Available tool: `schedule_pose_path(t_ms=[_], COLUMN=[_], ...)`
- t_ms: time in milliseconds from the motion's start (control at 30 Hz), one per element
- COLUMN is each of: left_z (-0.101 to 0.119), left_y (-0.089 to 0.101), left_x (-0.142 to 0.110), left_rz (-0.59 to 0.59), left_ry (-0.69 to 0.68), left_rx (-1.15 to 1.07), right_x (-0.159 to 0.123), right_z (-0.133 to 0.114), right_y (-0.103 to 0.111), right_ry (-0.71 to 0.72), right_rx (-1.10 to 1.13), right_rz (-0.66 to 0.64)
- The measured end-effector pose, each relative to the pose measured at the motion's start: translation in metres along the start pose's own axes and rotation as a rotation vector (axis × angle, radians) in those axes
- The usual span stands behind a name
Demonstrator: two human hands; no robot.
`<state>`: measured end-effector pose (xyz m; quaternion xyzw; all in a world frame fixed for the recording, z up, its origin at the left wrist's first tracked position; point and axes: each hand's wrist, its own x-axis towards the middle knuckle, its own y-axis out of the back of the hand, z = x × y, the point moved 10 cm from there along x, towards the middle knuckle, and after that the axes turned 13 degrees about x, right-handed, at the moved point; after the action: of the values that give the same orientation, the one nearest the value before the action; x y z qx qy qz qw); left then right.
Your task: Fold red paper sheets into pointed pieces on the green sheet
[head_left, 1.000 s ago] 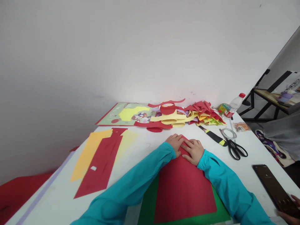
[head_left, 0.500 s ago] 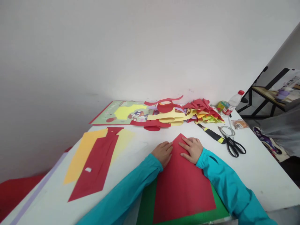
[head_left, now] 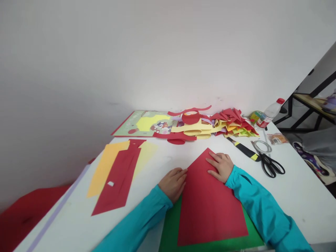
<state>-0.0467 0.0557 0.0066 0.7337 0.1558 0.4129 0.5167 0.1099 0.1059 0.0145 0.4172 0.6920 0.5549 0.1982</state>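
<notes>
A red paper sheet (head_left: 208, 206), folded to a point at its far end, lies on a green sheet (head_left: 170, 231) on the white table (head_left: 294, 189). My left hand (head_left: 173, 182) presses flat on the left slanted folded edge of the red sheet. Near the tip, my right hand (head_left: 222, 166) rests flat on the right slanted fold. Both arms wear teal sleeves. Neither hand holds anything lifted.
Red and yellow paper strips (head_left: 118, 171) lie at left. A pile of cut and folded coloured paper (head_left: 210, 124) and a printed sheet (head_left: 147, 124) sit by the wall. A utility knife (head_left: 243, 149), tape roll (head_left: 261, 146), scissors (head_left: 271, 165) and bottle (head_left: 270, 112) are at right.
My left hand has slid down and left along the left fold, away from the tip. The right hand stayed near the tip. A phone and another person's hand at lower right left the view.
</notes>
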Motion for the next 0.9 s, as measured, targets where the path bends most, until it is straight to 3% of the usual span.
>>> schedule_pose_path(t_ms=[200,367,500,700,900], left_z=[-0.006,-0.009,-0.016,-0.01,-0.019], left_y=[0.003,0.004,-0.017,-0.041,-0.069], left_x=[-0.002,0.022,0.054,0.104,0.114], left_rz=[-0.088,-0.191,-0.349,-0.453,-0.613], left_ry=[0.033,-0.003,0.085,0.093,0.208], left_rx=[-0.058,-0.114,-0.132,-0.134,-0.092], right_x=[0.0,0.0,0.0,0.0,-0.006], right_z=[0.001,0.0,0.0,0.0,0.009], right_y=[-0.001,-0.001,-0.001,0.0,0.011], right_ry=[0.011,0.016,0.011,0.021,0.036], right_rx=[-0.003,-0.005,0.001,0.017,0.2], right_rz=[0.014,0.014,0.008,0.025,0.197])
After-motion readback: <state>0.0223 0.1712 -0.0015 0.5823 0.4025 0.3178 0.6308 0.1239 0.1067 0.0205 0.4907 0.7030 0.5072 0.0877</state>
